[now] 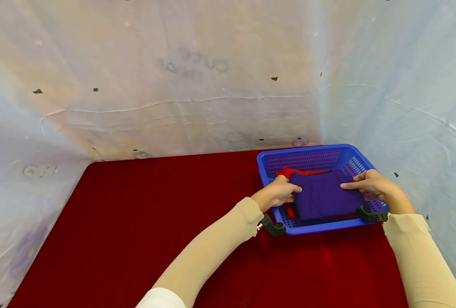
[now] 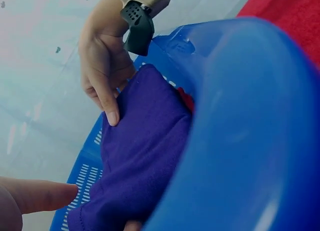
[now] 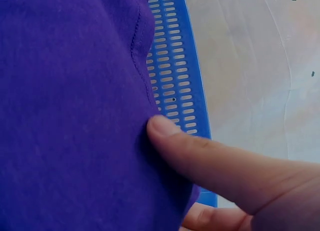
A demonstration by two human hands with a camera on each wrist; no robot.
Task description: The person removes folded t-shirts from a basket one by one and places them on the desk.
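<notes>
A dark red cloth-covered table (image 1: pixel 154 222) fills the lower part of the head view, walled in at the back and on both sides by pale, wrinkled plastic sheeting (image 1: pixel 197 77) dotted with small dark marks. There is one blue slotted plastic basket (image 1: pixel 308 159), standing at about two o'clock on the table, hard against the back right corner of the sheeting. Inside it are two folded cloths: one purple folded cloth (image 1: pixel 325 194) on top, and one red folded cloth (image 1: pixel 295 172) beneath it, showing only along the far and left edges. Two hands work in the basket, each arm in a beige sleeve with a black wrist mount. The left hand (image 1: pixel 279 192) sits at the purple cloth's nine o'clock edge, fingers curled around that edge, with the thumb on top. The right hand (image 1: pixel 370 184) is at the cloth's three o'clock edge; its fingers (image 2: pixel 107 98) lie fairly straight, pressing on the top of the fabric near the far right corner. In the right wrist view the thumb tip (image 3: pixel 165 128) presses into the cloth's side beside the basket's slotted wall, so this hand pinches the edge. The purple cloth lies flat in the basket between the two hands, touching both.
</notes>
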